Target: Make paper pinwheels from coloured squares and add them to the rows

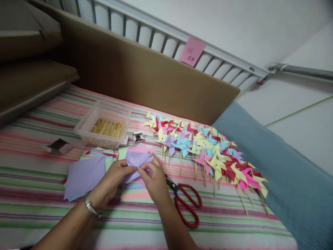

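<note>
In the head view, your left hand (116, 177) pinches a purple sheet (136, 159) between thumb and fingers near its middle, and your right hand (153, 175) grips its right side, fingertips close to your left thumb. The sheet is above the striped cloth (135, 222), with a paper pile (84, 177) at its nine o'clock, a plastic box (101, 141) of sticks (108, 128) at eleven, a small open carton (138, 137) at twelve, pinwheels (195, 146) towards two to three, and scissors (188, 201) at four. You seem to be drawing corners to the centre; the next move likely calls for pinning each tip under your thumb without creasing the blades.
</note>
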`<action>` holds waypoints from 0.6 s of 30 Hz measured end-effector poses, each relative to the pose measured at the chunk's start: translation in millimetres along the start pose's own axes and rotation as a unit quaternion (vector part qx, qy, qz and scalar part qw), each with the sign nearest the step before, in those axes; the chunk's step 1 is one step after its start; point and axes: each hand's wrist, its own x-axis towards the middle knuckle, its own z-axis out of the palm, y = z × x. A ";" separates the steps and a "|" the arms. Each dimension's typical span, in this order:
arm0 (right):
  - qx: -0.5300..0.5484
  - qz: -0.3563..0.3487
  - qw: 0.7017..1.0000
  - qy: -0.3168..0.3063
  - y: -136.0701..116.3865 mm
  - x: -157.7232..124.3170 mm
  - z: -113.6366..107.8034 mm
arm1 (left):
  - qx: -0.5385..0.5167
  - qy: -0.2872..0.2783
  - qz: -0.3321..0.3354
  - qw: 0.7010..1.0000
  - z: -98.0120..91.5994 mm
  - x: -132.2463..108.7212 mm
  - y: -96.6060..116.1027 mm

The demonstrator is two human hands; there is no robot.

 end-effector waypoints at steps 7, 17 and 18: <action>-0.017 0.014 1.000 0.003 -0.8 1.5 -0.8 | -0.009 -0.024 -0.011 1.000 -0.6 -0.2 0.9; -0.019 0.027 0.999 0.020 2.6 2.0 -4.5 | 0.030 0.003 -0.011 0.999 -2.1 5.2 -0.9; -0.014 0.032 0.999 0.034 2.9 3.1 -8.6 | 0.035 -0.001 -0.007 0.999 -2.0 5.0 0.7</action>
